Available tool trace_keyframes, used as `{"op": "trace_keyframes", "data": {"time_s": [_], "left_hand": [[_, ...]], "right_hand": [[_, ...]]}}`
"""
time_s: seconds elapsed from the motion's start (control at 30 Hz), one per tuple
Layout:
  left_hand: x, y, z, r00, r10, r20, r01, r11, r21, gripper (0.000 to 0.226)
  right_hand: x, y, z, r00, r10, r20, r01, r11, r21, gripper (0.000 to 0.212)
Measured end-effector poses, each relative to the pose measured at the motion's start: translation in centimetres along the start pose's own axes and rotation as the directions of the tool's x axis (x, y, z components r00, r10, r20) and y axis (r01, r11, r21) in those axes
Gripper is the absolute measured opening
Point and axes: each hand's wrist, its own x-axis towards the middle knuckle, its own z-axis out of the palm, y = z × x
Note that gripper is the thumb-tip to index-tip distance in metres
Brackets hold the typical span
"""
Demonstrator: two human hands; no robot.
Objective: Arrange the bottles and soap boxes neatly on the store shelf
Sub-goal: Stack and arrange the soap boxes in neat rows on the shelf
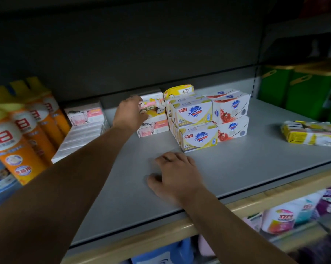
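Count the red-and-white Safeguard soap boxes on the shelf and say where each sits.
2 face the front: the upper red-and-white box stacked on the lower red-and-white box, right of the yellow Safeguard boxes. Edges of more show behind the upper one, so others may be hidden.

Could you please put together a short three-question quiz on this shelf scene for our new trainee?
1. True or false: the right hand rests on the bare shelf and holds nothing.
2. What does the left hand touch? A) an orange bottle B) the upper pink-and-white soap box C) the crumpled yellow pack
3. Fill in: the crumpled yellow pack lies to the ____ of the Safeguard boxes.

Key: 1 true; 2 B; 3 right.
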Motion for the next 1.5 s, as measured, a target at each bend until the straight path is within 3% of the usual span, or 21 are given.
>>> {"op": "trace_keyframes", "data": {"time_s": [0.27,0.33,0.4,0.47,0.53,0.67,0.9,0.97,1.03,1.1,1.17,1.23,1.33,1.4,1.5], "left_hand": [[-9.0,-1.2,-6.4,0.986,0.103,-0.133,-0.124,0.980,-0.158,0.042],[-12.5,-2.1,-8.2,0.979,0.153,-0.133,-0.174,0.971,-0.166,0.040],[-15.9,-3.3,-9.3,0.969,0.218,-0.117,-0.237,0.954,-0.184,0.040],[-18.7,-4.2,-9.8,0.963,0.245,-0.114,-0.265,0.938,-0.222,0.039],[-20.5,-4.9,-9.9,0.957,0.261,-0.130,-0.284,0.934,-0.217,0.037],[-22.1,-5.8,-9.7,0.942,0.290,-0.170,-0.321,0.926,-0.198,0.035],[-21.8,-5.6,-9.2,0.924,0.317,-0.215,-0.363,0.903,-0.229,0.032],[-22.0,-5.8,-9.1,0.940,0.271,-0.208,-0.324,0.901,-0.288,0.035],[-22.2,-5.9,-9.0,0.979,0.129,-0.156,-0.185,0.883,-0.432,0.044],[-22.3,-5.6,-9.2,0.998,-0.041,-0.040,0.009,0.808,-0.588,0.060],[-22.1,-5.6,-9.3,0.990,-0.124,0.060,0.132,0.726,-0.675,0.076],[-21.8,-5.6,-9.4,0.976,-0.149,0.161,0.219,0.638,-0.738,0.085],[-21.6,-5.1,-9.6,0.942,-0.128,0.311,0.332,0.508,-0.795,0.077],[-21.6,-4.9,-9.9,0.929,-0.124,0.349,0.367,0.429,-0.826,0.069],[-21.6,-4.7,-10.3,0.929,-0.155,0.337,0.371,0.361,-0.856,0.061]], "right_hand": [[0.0,-0.1,-0.8,0.999,0.029,0.012,-0.030,0.999,0.032,0.058],[0.1,0.0,-1.3,0.998,0.033,-0.061,-0.020,0.979,0.204,0.062],[0.1,-0.4,-1.5,0.987,0.006,-0.162,0.071,0.882,0.466,0.072],[-0.2,-1.5,-1.4,0.977,-0.085,-0.193,0.181,0.809,0.560,0.085],[-0.3,-2.9,-0.7,0.971,-0.175,-0.162,0.237,0.791,0.564,0.085],[-0.3,-4.0,0.2,0.915,-0.302,-0.268,0.391,0.826,0.406,0.050],[-1.2,-4.1,0.1,0.876,-0.315,-0.365,0.436,0.842,0.318,0.036],[-1.3,-4.2,0.0,0.885,-0.309,-0.349,0.426,0.839,0.337,0.036],[-1.4,-4.3,0.0,0.915,-0.258,-0.310,0.370,0.842,0.391,0.035],[-1.4,-4.3,-0.1,0.957,-0.175,-0.233,0.272,0.823,0.498,0.032],[-1.3,-4.1,-0.3,0.983,-0.096,-0.156,0.175,0.740,0.650,0.034],[-1.0,-3.7,-0.4,0.994,-0.026,-0.106,0.097,0.655,0.749,0.040],[-0.7,-3.4,-0.5,0.998,0.027,-0.053,0.027,0.579,0.815,0.036],[-0.6,-3.5,-0.6,0.999,0.018,-0.037,0.022,0.532,0.847,0.029],[-0.7,-3.7,-0.8,0.999,-0.009,-0.051,0.048,0.541,0.840,0.029]]}}
